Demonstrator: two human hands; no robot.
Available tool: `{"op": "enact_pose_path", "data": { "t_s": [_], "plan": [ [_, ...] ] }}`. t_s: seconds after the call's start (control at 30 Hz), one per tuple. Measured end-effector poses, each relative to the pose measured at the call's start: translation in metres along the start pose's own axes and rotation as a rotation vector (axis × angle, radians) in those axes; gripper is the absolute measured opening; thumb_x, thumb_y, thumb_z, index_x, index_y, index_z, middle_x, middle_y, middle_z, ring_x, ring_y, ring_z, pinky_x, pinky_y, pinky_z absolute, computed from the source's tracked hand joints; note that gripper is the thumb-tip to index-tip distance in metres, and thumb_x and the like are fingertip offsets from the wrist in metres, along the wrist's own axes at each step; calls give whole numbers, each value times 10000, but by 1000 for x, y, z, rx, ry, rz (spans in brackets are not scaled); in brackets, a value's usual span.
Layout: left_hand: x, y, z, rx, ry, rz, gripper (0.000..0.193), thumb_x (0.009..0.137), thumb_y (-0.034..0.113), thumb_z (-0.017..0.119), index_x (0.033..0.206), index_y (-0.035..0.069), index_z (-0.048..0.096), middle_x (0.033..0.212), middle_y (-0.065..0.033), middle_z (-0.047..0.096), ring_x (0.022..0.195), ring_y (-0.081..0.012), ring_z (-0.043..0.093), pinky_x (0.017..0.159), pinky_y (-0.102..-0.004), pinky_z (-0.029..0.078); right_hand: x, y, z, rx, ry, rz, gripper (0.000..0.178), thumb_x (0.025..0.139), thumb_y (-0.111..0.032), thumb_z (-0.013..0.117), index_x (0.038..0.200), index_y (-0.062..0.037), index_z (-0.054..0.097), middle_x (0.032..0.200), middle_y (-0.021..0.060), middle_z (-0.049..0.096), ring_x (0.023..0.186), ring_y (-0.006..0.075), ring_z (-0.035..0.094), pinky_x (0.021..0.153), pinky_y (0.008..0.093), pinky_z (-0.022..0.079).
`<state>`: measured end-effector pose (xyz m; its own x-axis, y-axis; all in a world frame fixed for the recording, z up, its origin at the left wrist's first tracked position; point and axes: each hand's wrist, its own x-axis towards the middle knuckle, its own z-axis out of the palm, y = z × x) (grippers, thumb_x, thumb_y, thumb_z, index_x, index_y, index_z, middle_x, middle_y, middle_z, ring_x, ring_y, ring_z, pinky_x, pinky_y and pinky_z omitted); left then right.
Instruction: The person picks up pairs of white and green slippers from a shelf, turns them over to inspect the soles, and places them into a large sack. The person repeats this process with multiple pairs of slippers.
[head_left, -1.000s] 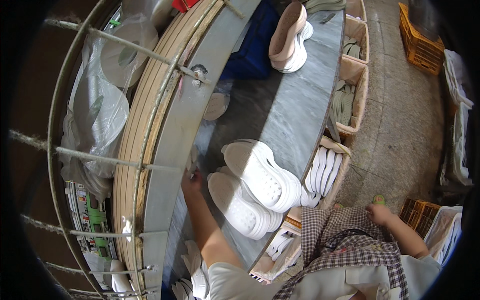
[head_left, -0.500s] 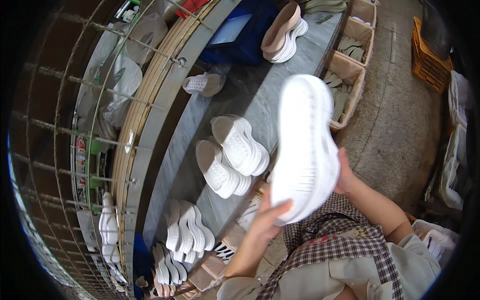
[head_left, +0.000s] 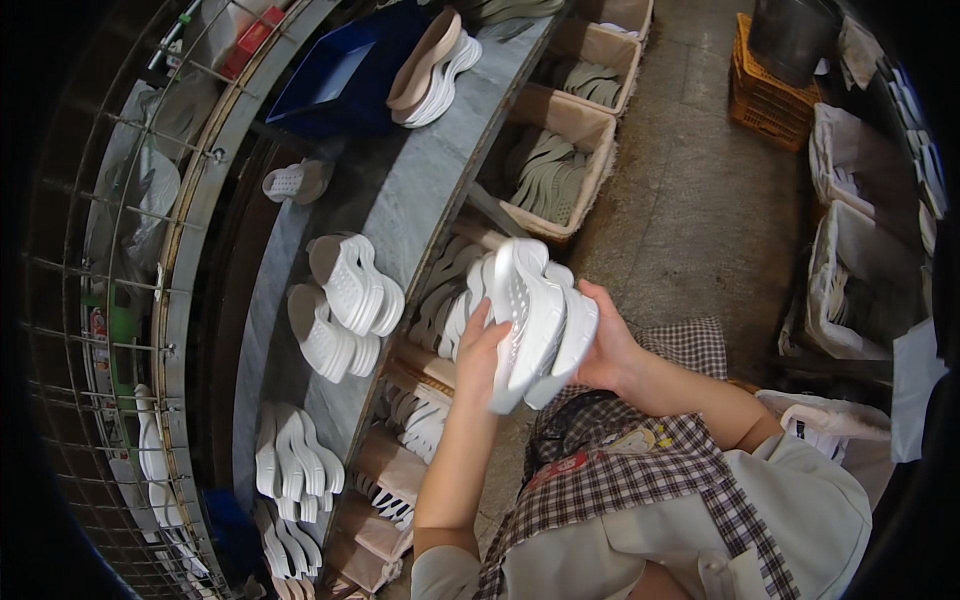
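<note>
Between my two hands is a pair of white shoe soles (head_left: 530,320), tilted on edge and lying one against the other, with rows of small holes on an inner face. My left hand (head_left: 482,350) grips their left side, thumb up. Around the right side curls my right hand (head_left: 608,345), its fingers partly hidden behind the soles. The soles are above the bench's right edge, in front of a basket of more white soles (head_left: 455,315). On the grey marbled bench (head_left: 405,205), left of my hands, stand stacked white soles (head_left: 358,285).
Farther along the bench are a blue crate (head_left: 345,70) and a stack topped by a beige sole (head_left: 425,65). Wire mesh (head_left: 125,255) borders the left. Cloth-lined baskets (head_left: 600,130) of grey-green soles line the bench's right side. An orange crate (head_left: 765,95) stands across the floor.
The soles have been lowered and turned from underside-facing to edge-on, so two now show. My view has shifted rightward, bringing more of the baskets into sight.
</note>
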<state>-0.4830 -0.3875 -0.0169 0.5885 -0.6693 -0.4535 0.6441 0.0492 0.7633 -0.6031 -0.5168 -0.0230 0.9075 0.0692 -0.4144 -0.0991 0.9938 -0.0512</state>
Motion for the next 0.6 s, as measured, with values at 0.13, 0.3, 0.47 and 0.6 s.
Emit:
{"op": "enact_pose_path", "data": {
  "t_s": [0.13,0.3,0.47,0.6],
  "plan": [
    [6,-35,-10,-51,141,-79,721,773,-54,517,1410,-103,182,1221,-280,506,1013,-340,607,825,-385,530,-12,-8,-12,2,139,143,759,861,-657,277,1440,-167,297,1502,161,233,1359,449,189,1031,683,111],
    [14,-61,-21,-58,127,-113,392,874,105,544,1214,-88,519,1152,-208,606,1022,-299,620,879,-383,515,-17,-8,-28,13,192,178,800,859,-670,272,1467,-152,233,1519,183,165,1375,459,128,1050,667,66],
    [17,-65,-22,-250,126,-131,729,738,-80,536,1382,-139,198,1158,-289,533,931,-327,635,752,-396,549,-20,-10,-31,-6,192,178,814,858,-673,269,1470,-140,215,1521,197,139,1377,456,121,1055,661,72],
    [14,-62,-17,-250,120,-98,723,738,-83,537,1377,-139,203,1154,-286,537,922,-322,639,744,-391,552,-21,-13,-27,-18,176,185,813,860,-669,271,1467,-131,224,1520,194,144,1375,461,118,1054,659,83]
  ]
}}
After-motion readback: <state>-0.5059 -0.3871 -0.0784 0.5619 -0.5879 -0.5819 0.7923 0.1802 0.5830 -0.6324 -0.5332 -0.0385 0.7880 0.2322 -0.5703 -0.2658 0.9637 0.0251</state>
